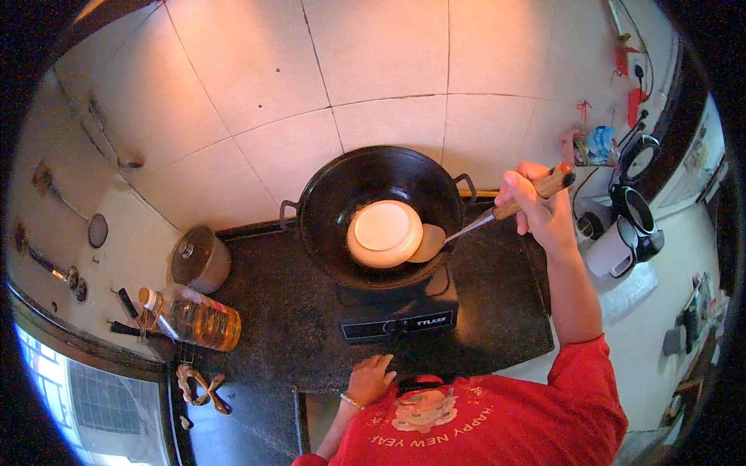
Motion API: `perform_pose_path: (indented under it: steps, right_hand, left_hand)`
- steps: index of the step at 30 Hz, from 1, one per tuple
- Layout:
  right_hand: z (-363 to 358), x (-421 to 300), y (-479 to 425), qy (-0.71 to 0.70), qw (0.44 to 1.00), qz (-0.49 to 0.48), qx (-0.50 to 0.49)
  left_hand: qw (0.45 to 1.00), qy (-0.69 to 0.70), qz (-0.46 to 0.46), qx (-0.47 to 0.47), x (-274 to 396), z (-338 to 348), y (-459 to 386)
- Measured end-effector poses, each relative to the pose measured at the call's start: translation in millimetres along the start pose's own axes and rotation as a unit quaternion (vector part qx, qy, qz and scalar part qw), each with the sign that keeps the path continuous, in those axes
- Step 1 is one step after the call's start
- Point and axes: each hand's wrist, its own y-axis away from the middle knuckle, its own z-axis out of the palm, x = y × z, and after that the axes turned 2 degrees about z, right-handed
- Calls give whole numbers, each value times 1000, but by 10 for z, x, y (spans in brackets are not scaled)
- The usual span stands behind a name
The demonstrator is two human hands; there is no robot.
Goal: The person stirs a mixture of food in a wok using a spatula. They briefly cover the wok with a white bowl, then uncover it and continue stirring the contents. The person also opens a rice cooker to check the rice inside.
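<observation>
A black wok (326,175) with two loop handles sits on a gas stove (367,332) with a front knob. Inside the wok rests a pale round bowl (384,230), apparently upside down, with a ribbed side. My right hand (539,204) grips the wooden handle of a metal spatula (475,224). The spatula's blade lies against the bowl's lower right side, partly under or behind it; I cannot tell which. My left hand (371,378) is at the near side of the dark countertop, below the stove, holding nothing visible.
To the left stand a lidded pot (201,259) and an oil bottle (204,317). Ladles and a strainer (98,230) hang on the left wall. Some ginger-like root (201,387) lies front left. A white electric kettle (612,250) is at right; tiled wall (384,52) behind.
</observation>
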Motion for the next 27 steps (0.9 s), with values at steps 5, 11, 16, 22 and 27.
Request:
perform_pose_path:
  steps: [5,11,16,22,27]
  right_hand:
    - [-13,-5,17,-1,1000,-4,11]
    - [-70,-53,30,-1,1000,-12,10]
    - [-42,-76,26,7,1000,-21,18]
    - [-60,-99,24,7,1000,-24,16]
    - [-46,-129,37,8,999,-30,16]
  left_hand:
    - [1000,7,17,22,5,-23,-26]
    - [999,-7,27,37,-23,-1,-27]
    - [1000,-10,16,25,-10,-24,-31]
    - [999,-11,23,35,-41,28,-25]
    - [1000,-5,13,22,-8,-14,-21]
